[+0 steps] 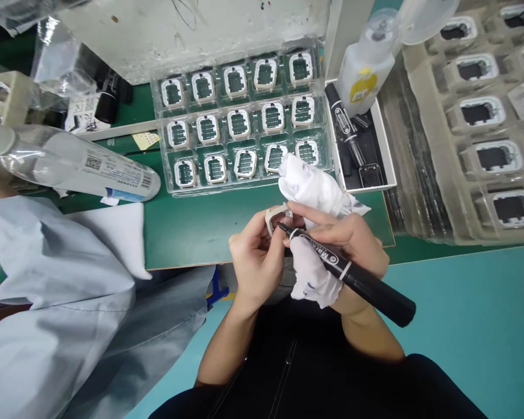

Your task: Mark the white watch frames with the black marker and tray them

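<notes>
My left hand [262, 250] pinches a small white plastic frame [271, 216] just over the table's near edge. In my right hand [353, 238] is a black marker pen [344, 267], its tip against or very close to the frame. A white cloth [312, 276] is bunched under the right fingers, and more white cloth [310, 186] shows behind that hand; whether they are one piece I cannot tell. Beyond the hands lies a clear plastic tray [248, 139] with rows of similar white frames, its near right corner partly covered by the cloth.
A white box [390, 157] holds another marker [343, 119] and a pump bottle [367, 70]. Stacked trays [441, 174] of frames stand at right. A clear bottle [78, 163] and a folded white cloth [113, 233] are at left, beside a person's grey-blue sleeve [56, 256].
</notes>
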Available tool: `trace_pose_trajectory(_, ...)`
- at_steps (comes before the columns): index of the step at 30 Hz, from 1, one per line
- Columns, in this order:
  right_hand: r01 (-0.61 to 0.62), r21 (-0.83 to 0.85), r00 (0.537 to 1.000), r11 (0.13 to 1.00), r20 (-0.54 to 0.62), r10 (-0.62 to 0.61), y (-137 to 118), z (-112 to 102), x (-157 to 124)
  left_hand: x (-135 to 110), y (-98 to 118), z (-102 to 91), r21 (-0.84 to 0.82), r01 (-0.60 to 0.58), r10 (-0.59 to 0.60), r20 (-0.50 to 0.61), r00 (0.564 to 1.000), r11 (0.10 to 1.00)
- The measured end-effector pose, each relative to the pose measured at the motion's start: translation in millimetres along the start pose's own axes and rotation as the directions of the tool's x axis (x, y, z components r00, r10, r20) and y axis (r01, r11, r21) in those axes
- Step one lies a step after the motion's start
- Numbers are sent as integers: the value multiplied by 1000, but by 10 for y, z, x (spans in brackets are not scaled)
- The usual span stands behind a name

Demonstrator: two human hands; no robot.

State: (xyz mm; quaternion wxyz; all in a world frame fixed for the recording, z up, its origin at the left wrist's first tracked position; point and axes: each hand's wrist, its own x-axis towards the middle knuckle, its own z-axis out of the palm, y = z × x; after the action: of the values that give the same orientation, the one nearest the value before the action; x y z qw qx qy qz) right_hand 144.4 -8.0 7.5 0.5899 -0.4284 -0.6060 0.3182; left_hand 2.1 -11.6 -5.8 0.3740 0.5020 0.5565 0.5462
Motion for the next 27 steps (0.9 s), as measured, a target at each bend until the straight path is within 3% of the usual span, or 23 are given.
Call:
trace_pose_trajectory(7, -111, 107, 990, 988, -73, 119, -69, 41, -24, 66, 38, -21, -115, 77, -74, 31, 997, 990)
trace_pose_trajectory(12, -152, 54, 983, 987, -98, 157, -124, 69, 18, 79, 23, -31, -94, 81, -77, 51, 996, 992)
trace_pose_trajectory(22, -113, -29, 988, 993, -105, 109, -127, 53, 32, 48, 11, -25, -47, 3, -2, 35, 999, 999)
trace_pose_trajectory(27, -58, 60, 990, 997, -129, 65, -26, 70, 4, 38, 6, -29, -6, -12, 12, 34, 999, 1000)
